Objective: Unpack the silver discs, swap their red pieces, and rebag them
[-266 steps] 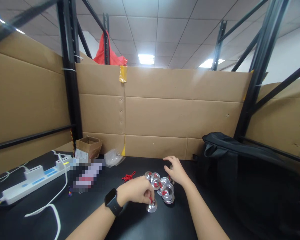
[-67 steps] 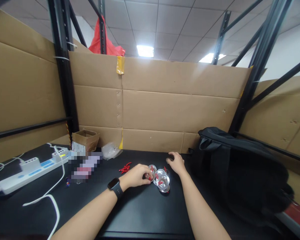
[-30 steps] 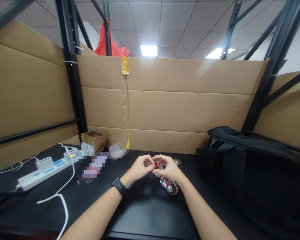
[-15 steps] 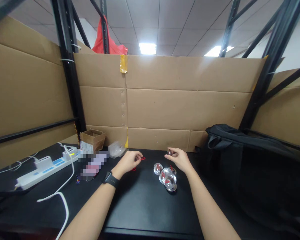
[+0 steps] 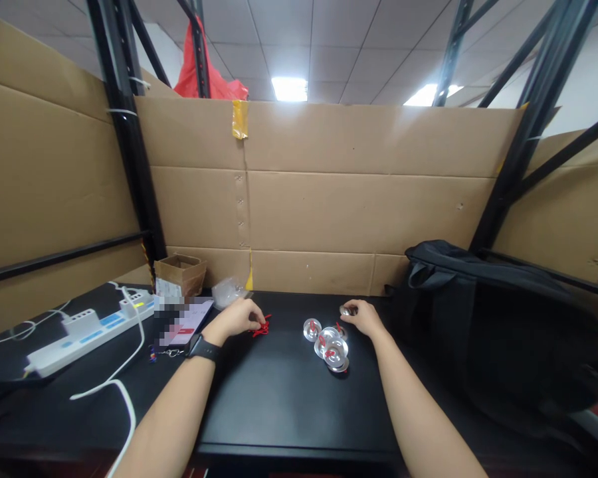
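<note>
- since half a second ago, the left hand point(image 5: 236, 318) has swung back to the red cords point(image 5: 262, 328), and the right hand point(image 5: 367, 318) has brought a lone disc point(image 5: 346, 310) lower.
- where's that, from the disc pile point(image 5: 331, 346)?
- cords well to its left, lone disc just behind it, slightly right.
- gripping?
- left fingers bent over the cords, right fingers curled at the lone disc; can't tell whether either grips.
- and the disc pile?
- mostly overlapping on the counter point(image 5: 289, 405), bag point(image 5: 478, 332) well to its right.
</note>
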Demonstrator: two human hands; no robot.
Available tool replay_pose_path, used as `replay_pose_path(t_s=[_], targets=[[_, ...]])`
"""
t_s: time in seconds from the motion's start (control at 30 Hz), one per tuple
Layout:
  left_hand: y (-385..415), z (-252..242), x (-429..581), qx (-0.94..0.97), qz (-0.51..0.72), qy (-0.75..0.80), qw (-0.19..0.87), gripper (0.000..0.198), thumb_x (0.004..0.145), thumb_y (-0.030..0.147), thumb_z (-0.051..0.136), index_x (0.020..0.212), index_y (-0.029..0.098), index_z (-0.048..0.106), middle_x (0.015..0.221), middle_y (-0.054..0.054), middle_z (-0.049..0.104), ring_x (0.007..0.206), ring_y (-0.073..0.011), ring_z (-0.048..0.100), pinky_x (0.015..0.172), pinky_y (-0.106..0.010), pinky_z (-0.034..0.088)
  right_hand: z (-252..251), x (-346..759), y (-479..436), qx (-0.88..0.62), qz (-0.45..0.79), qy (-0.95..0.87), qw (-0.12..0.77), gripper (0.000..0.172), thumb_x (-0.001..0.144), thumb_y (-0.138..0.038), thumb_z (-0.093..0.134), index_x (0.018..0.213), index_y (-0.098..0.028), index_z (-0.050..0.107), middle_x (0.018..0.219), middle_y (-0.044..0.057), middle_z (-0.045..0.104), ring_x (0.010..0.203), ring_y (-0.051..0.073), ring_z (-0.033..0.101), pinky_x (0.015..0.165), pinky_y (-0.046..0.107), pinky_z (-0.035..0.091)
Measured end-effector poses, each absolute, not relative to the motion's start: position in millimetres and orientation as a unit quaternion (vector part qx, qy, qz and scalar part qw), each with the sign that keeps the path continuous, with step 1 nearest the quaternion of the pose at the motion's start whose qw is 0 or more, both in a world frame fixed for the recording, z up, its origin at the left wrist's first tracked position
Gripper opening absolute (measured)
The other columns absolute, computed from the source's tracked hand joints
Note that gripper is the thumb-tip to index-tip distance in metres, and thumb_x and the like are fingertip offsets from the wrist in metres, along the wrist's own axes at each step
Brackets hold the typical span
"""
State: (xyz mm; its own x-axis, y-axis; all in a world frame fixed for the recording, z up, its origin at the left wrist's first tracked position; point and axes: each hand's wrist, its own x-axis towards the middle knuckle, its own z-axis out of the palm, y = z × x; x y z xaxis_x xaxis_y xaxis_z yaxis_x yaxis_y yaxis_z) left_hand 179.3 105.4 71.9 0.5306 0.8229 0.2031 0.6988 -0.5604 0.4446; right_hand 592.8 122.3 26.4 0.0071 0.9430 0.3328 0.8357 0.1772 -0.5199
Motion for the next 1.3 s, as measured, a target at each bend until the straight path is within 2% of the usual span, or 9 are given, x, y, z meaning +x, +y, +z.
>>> replay_pose_path(t_s=[0.13, 0.27, 0.47, 0.63, 0.7, 0.83, 0.93, 1.1, 1.3], targets=[[97, 73, 205, 0.875, 0.248, 0.407, 0.087, 0.021, 0.081, 0.030, 0.067, 0.098, 0.023, 0.077, 0.101, -0.005, 0.075, 0.093, -0.0219, 0.067, 0.088, -0.030, 0.047, 27, 591, 121, -0.640, 0.071, -0.703, 0.303, 0.029, 0.074, -0.029, 0.072, 0.102, -0.024, 0.077, 0.104, 0.009, 0.075, 0.097, 0.025, 0.068, 0.086, 0.032, 0.048], [78, 67, 255, 0.896, 0.294, 0.321, 0.092, 0.029, 0.089, 0.029, 0.061, 0.116, 0.025, 0.069, 0.118, -0.005, 0.069, 0.110, -0.0211, 0.061, 0.099, -0.032, 0.044, 28, 585, 117, -0.680, 0.050, -0.686, 0.255, 0.033, 0.078, -0.034, 0.069, 0.110, -0.030, 0.075, 0.114, 0.009, 0.072, 0.111, 0.033, 0.062, 0.089, 0.041, 0.047], [59, 51, 305, 0.904, 0.281, 0.322, 0.017, 0.044, 0.092, 0.019, 0.055, 0.136, 0.027, 0.054, 0.132, -0.006, 0.061, 0.115, -0.0227, 0.056, 0.097, -0.036, 0.042, 32, 578, 113, -0.705, 0.049, -0.670, 0.228, 0.046, 0.083, -0.042, 0.062, 0.127, -0.027, 0.066, 0.131, 0.013, 0.062, 0.121, 0.038, 0.053, 0.092, 0.050, 0.042], [55, 50, 316, 0.907, 0.224, 0.353, -0.052, 0.021, 0.094, 0.018, 0.053, 0.104, 0.028, 0.069, 0.100, -0.003, 0.071, 0.099, -0.0218, 0.060, 0.087, -0.036, 0.040, 41, 569, 109, -0.696, 0.027, -0.668, 0.262, 0.040, 0.084, -0.036, 0.063, 0.123, -0.026, 0.066, 0.131, 0.011, 0.059, 0.122, 0.034, 0.049, 0.094, 0.048, 0.039], [54, 53, 316, 0.901, 0.231, 0.363, -0.049, 0.021, 0.095, 0.018, 0.052, 0.105, 0.028, 0.068, 0.094, -0.002, 0.070, 0.094, -0.0205, 0.061, 0.083, -0.034, 0.040, 46, 560, 104, -0.668, 0.018, -0.686, 0.288, 0.036, 0.084, -0.033, 0.063, 0.119, -0.026, 0.066, 0.130, 0.010, 0.058, 0.123, 0.031, 0.048, 0.096, 0.045, 0.038], [53, 58, 310, 0.890, 0.265, 0.371, -0.026, 0.022, 0.095, 0.021, 0.053, 0.111, 0.028, 0.067, 0.098, -0.002, 0.070, 0.094, -0.0195, 0.061, 0.082, -0.032, 0.040, 57, 535, 88, -0.569, 0.010, -0.765, 0.301, 0.037, 0.082, -0.031, 0.066, 0.119, -0.029, 0.067, 0.134, 0.008, 0.055, 0.125, 0.028, 0.045, 0.100, 0.043, 0.035], [54, 59, 305, 0.900, 0.246, 0.360, -0.023, 0.019, 0.092, 0.027, 0.060, 0.108, 0.029, 0.070, 0.099, -0.002, 0.070, 0.095, -0.0211, 0.060, 0.082, -0.032, 0.039, 64, 519, 77, -0.522, 0.015, -0.797, 0.302, 0.031, 0.083, -0.030, 0.064, 0.114, -0.028, 0.069, 0.128, 0.007, 0.058, 0.120, 0.026, 0.049, 0.100, 0.041, 0.036], [57, 54, 309, 0.896, 0.234, 0.375, -0.033, 0.014, 0.092, 0.027, 0.060, 0.097, 0.028, 0.073, 0.088, -0.003, 0.071, 0.090, -0.0215, 0.059, 0.080, -0.033, 0.036, 68, 512, 71, -0.502, 0.021, -0.800, 0.327, 0.024, 0.084, -0.024, 0.061, 0.106, -0.025, 0.071, 0.114, 0.007, 0.063, 0.109, 0.024, 0.055, 0.097, 0.037, 0.041], [61, 50, 315, 0.899, 0.249, 0.358, -0.031, 0.014, 0.091, 0.028, 0.062, 0.097, 0.032, 0.074, 0.087, -0.001, 0.073, 0.091, -0.0213, 0.057, 0.079, -0.034, 0.033, 68, 515, 71, -0.496, 0.045, -0.794, 0.349, 0.025, 0.083, -0.019, 0.060, 0.105, -0.022, 0.071, 0.110, 0.008, 0.064, 0.109, 0.024, 0.056, 0.098, 0.036, 0.043]])
